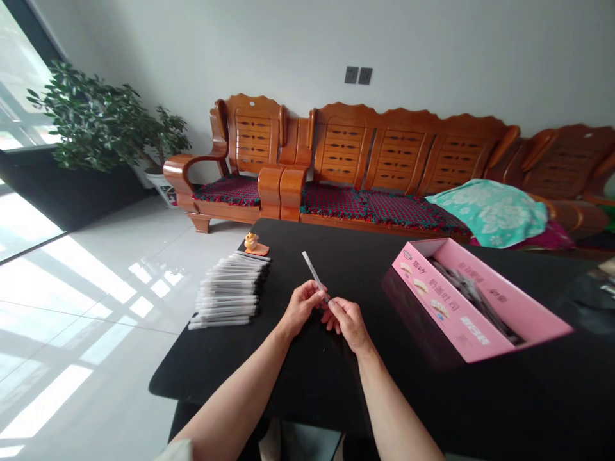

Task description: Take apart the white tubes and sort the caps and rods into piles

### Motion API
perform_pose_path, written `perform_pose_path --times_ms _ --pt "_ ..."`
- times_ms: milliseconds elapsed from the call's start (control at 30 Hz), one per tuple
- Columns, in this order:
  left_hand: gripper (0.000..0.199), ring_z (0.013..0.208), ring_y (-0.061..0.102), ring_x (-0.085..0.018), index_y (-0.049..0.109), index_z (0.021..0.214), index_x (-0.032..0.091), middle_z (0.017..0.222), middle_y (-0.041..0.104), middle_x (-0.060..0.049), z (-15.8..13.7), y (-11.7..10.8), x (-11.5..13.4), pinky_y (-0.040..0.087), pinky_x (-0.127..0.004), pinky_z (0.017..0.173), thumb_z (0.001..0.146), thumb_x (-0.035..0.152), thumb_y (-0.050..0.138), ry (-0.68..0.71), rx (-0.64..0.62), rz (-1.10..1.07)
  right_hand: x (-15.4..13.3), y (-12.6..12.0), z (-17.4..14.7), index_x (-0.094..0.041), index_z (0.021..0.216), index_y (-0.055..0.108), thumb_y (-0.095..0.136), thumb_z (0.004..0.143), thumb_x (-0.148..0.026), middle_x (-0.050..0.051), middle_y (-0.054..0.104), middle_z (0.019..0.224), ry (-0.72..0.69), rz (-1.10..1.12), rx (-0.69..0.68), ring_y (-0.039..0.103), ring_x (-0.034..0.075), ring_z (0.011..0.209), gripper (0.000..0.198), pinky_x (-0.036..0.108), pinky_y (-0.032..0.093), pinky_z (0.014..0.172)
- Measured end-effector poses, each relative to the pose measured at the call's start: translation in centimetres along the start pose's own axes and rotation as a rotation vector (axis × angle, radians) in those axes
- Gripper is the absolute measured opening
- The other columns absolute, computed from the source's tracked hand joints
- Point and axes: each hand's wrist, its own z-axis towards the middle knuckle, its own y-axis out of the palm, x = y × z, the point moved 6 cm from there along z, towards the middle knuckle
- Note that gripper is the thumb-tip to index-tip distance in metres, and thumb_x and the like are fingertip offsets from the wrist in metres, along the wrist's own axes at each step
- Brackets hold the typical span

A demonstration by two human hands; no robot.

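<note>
A slim pen (313, 269) with a whitish barrel slants up and to the left over the black table (288, 358). My left hand (303, 306) is closed round its lower part, thumb and fingers pinching it. My right hand (350, 320) pinches the pen's dark lower end, partly hidden by the fingers. To the left lies a stacked row of similar pens (228, 291), their whitish barrels pointing left and dark ends right. On the right stands an open pink box (437, 301) holding many thin dark pieces (473, 294), too blurred to name.
A small yellow figurine (251, 241) sits on an orange base behind the pen row. Beyond the table stands a wooden sofa (346, 147) with a turquoise cloth (494, 211). A potted plant (106, 128) is at the left. Something dark and shiny (589, 298) lies at the right.
</note>
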Motion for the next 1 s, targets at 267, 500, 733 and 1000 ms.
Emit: perform_pose_path --times_ms 267,500,733,1000 --pt "0.029 0.061 0.054 -0.011 0.065 0.09 0.014 0.076 0.065 -0.004 0.05 0.1 -0.2 0.041 -0.022 0.06 0.079 0.04 0.071 -0.004 0.024 -0.005 0.15 -0.42 0.05 -0.015 0.081 0.068 0.06 0.083 -0.051 0.003 0.066 0.062 0.024 0.072 0.06 0.055 0.011 0.046 0.036 0.018 0.033 0.037" --pt "0.029 0.061 0.054 -0.01 0.065 0.092 0.013 0.078 0.066 -0.004 0.1 0.05 -0.31 0.042 -0.023 0.061 0.08 0.039 0.071 -0.002 0.03 -0.018 0.25 -0.36 0.12 -0.015 0.083 0.068 0.058 0.084 -0.051 0.004 0.067 0.063 0.02 0.062 0.047 0.056 0.011 0.045 0.037 0.018 0.034 0.036" --pt "0.029 0.06 0.053 -0.01 0.065 0.091 0.013 0.077 0.066 -0.004 0.08 -0.04 -0.34 0.041 -0.022 0.059 0.08 0.039 0.071 0.0 0.044 -0.015 -0.23 -0.49 0.01 -0.016 0.08 0.069 0.059 0.084 -0.05 0.004 0.068 0.063 -0.03 -0.001 0.082 0.056 0.011 0.045 0.036 0.019 0.036 0.037" --pt "0.028 0.061 0.055 -0.011 0.065 0.091 0.014 0.075 0.066 -0.003 0.11 -0.03 -0.37 0.042 -0.022 0.059 0.08 0.039 0.071 0.012 0.039 -0.005 -0.23 -0.58 0.11 -0.015 0.079 0.068 0.055 0.085 -0.054 0.004 0.066 0.06 -0.015 0.019 0.103 0.055 0.011 0.043 0.042 0.018 0.033 0.034"
